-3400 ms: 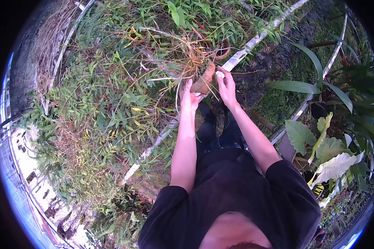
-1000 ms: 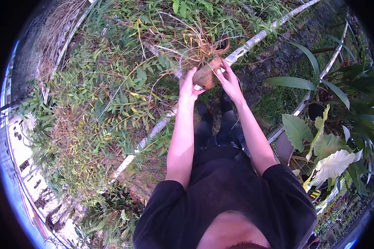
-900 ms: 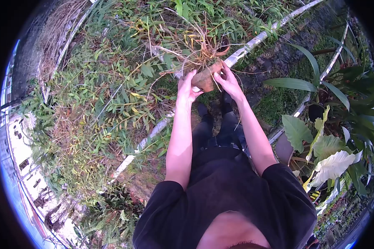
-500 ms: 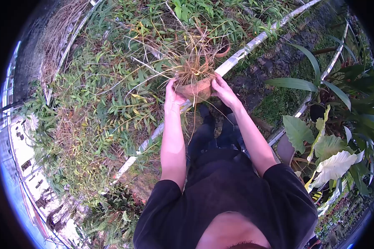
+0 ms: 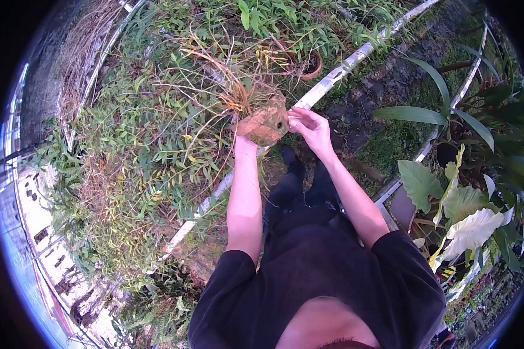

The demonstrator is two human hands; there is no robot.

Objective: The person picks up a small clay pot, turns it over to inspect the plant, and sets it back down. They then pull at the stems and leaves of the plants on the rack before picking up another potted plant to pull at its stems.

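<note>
Most of the left hand (image 5: 246, 145) is hidden behind the tilted clay pot (image 5: 262, 123) it grips between both hands; firm support should steady it. The right hand (image 5: 312, 131), fingers bent, is at its edge, grip unclear; light contact seems best.

"How's the light?"
"Bright daylight; the pale patch (image 5: 46, 221) at left is blown out, the whitish leaf (image 5: 474, 234) at right gleams."
"Sharpness?"
"Fair mid-scene; fisheye edges bend into black, and the shirt (image 5: 326, 270) lies dark."

Left hand (image 5: 245, 145) mostly hidden behind clay pot (image 5: 261, 124); black shirt (image 5: 337, 273) cut by bottom edge.
</note>
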